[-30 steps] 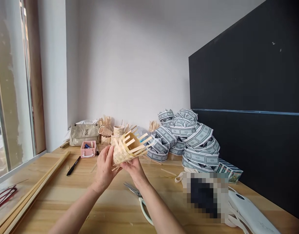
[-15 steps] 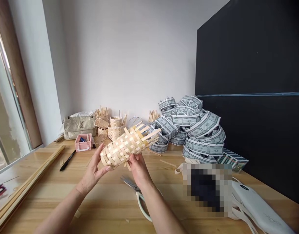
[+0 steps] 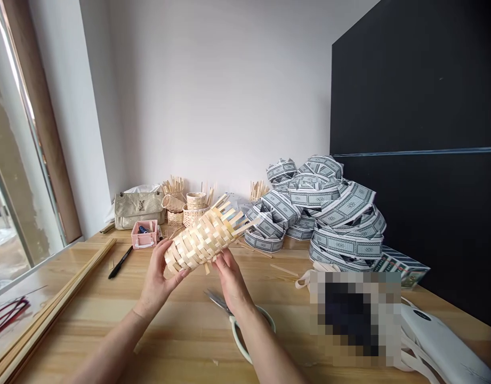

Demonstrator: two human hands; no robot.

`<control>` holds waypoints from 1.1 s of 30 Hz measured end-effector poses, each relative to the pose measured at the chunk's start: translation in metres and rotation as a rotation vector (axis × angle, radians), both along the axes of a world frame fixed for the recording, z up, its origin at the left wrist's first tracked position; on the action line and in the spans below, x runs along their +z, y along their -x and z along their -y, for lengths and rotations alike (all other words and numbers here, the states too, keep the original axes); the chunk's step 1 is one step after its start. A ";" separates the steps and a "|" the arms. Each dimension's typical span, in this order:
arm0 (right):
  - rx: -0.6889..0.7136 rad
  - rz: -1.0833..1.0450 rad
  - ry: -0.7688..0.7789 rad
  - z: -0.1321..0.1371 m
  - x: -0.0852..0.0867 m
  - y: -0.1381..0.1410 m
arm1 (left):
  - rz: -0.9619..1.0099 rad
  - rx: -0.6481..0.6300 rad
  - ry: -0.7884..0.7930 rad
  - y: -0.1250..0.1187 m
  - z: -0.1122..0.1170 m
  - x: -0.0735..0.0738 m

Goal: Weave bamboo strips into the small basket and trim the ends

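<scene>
A pale woven basket [image 3: 199, 239], narrow and tube-shaped, is held tilted above the table, its loose strip ends pointing up and to the right. My left hand [image 3: 161, 274] is wrapped round its lower left end, thumb below and fingers at the side. At the underside near the right end, my right hand [image 3: 230, 277] grips the basket with the thumb and fingers; some fingertips are hidden behind it. One short strip end sticks out below the weave between the hands. Scissors [image 3: 245, 333] with pale green handles lie under my right wrist, partly covered by the forearm.
Long wooden strips [image 3: 57, 304] run along the table's left side, near a black pen [image 3: 120, 262]. Behind stand a pink box [image 3: 144, 234], a beige handbag [image 3: 138, 209] and small woven baskets [image 3: 194, 213]. Patterned bands [image 3: 345, 234] are piled at right, by a white device [image 3: 445, 341].
The view has swung slightly left, so the surroundings sit further right. The basket has turned a little in my hands, and my right hand has shifted slightly along its underside.
</scene>
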State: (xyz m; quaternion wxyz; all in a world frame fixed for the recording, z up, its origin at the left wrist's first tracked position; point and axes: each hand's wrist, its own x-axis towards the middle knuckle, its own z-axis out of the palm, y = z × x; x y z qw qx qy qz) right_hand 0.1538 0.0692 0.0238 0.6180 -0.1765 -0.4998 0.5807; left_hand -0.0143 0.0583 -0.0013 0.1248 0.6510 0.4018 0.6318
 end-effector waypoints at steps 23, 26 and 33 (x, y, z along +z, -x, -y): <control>0.290 -0.130 0.034 -0.007 -0.013 -0.005 | -0.471 0.266 -0.142 -0.001 0.002 -0.006; 0.298 -0.111 0.005 -0.006 -0.012 -0.004 | -0.472 0.248 -0.128 0.001 -0.002 -0.010; 0.292 -0.101 -0.064 0.001 -0.005 -0.001 | -0.440 0.236 -0.104 0.006 -0.010 -0.017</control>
